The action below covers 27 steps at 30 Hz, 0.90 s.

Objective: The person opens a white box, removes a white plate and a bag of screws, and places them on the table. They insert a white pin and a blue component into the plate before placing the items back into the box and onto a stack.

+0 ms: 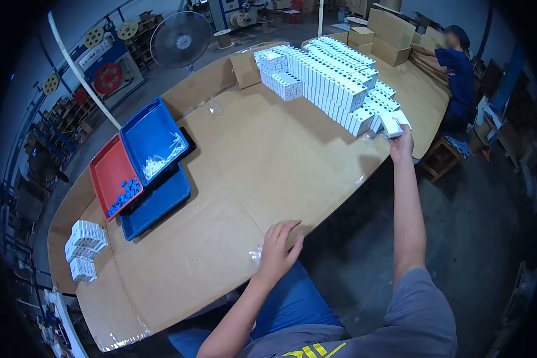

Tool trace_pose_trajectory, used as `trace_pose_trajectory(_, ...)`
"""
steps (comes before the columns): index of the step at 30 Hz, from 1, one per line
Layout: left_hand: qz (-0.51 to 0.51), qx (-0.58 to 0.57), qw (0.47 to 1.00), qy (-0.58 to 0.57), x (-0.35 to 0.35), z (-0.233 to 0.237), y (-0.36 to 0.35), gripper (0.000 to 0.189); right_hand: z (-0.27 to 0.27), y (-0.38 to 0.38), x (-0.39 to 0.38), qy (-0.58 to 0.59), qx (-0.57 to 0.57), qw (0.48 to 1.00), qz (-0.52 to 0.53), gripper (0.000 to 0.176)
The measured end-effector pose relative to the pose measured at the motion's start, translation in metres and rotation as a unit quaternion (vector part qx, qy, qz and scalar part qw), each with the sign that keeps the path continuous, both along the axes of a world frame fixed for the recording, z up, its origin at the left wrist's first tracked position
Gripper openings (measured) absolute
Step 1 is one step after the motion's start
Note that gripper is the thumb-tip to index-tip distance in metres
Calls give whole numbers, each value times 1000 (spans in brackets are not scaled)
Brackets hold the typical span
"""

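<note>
My right hand (402,145) reaches far out to the table's right edge, fingers closed on a white rectangular box-like piece (393,123). This piece is at the near right end of a large stack of similar white pieces (334,83) with dark marks on their faces. Closer to my body, my left hand (278,246) rests at the front edge of the cardboard-covered table (221,238), fingers apart and nothing in them.
To the left, a blue tray (149,128) has slim white parts; a red tray (107,170) has small blue parts. Another blue tray (161,206) lies partly underneath. More white pieces (86,244) stand far left. A person (456,71) works beside cardboard boxes (391,42). A fan (182,40) stands behind.
</note>
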<state>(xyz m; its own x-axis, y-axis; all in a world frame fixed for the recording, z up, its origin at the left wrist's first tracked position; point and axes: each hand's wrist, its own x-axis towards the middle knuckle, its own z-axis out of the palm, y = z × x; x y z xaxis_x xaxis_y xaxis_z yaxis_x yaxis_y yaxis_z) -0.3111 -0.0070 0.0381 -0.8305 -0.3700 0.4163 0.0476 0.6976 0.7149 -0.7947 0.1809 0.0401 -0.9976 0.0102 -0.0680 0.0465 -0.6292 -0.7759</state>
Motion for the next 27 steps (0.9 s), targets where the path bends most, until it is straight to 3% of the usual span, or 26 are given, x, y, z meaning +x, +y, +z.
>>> trace_pose_trajectory(5, -1, -91, 995, -31, -73, -31, -8, 45, 12, -5, -78, -20, 81, 996, -13, 45)
trace_pose_trajectory(8, 58, -112, 990, -56, -81, -40, -4, 50, 11, -9, -129, -10, 114, 992, -43, 41)
trace_pose_trajectory(13, 71, -80, 991, -74, -82, -42, -8, 61, 26, -10, -210, -10, 149, 986, -79, 37)
trace_pose_trajectory(14, 70, -84, 991, -81, -84, -39, -7, 64, 7, -1, -264, 12, 140, 988, -63, 39)
trace_pose_trajectory(17, 40, -128, 986, -97, -85, -35, -9, 70, 43, -22, -263, -9, 132, 986, -103, 41)
trace_pose_trajectory(20, 29, -128, 984, -121, -87, -35, -11, 71, 43, -39, -296, 2, 217, 970, -113, 42)
trace_pose_trajectory(27, 20, -114, 981, -155, -91, -35, -16, 72, 61, -59, -337, -24, 419, 907, -17, 39)
